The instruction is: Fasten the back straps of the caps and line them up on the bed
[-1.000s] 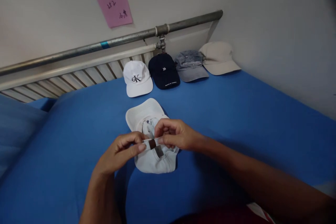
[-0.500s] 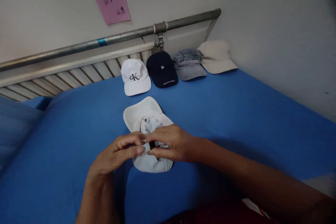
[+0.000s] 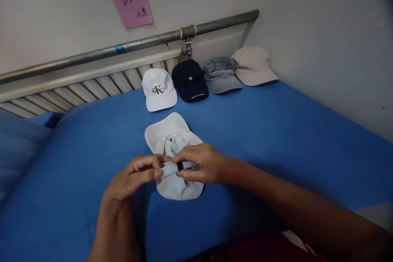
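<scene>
A white cap [image 3: 167, 133] lies upside down on the blue bed sheet [image 3: 276, 131], its brim pointing away from me. My left hand [image 3: 135, 178] pinches the left end of the cap's back strap [image 3: 169, 168]. My right hand [image 3: 201, 163] pinches the strap's right end, fingers curled over the cap's rear opening. The strap is stretched level between both hands, just above the cap's back.
Several caps stand in a row at the far edge: a white one with a black logo [image 3: 159, 89], a navy one [image 3: 189, 80], a grey one [image 3: 221, 74] and a beige one [image 3: 253, 65]. Behind them run a metal rail [image 3: 123, 49] and a wall with a pink note [image 3: 129, 1].
The dark patch on the strap, visible a second ago, is now covered as the two strap ends have been brought together. Both hands have shifted slightly left and up.
</scene>
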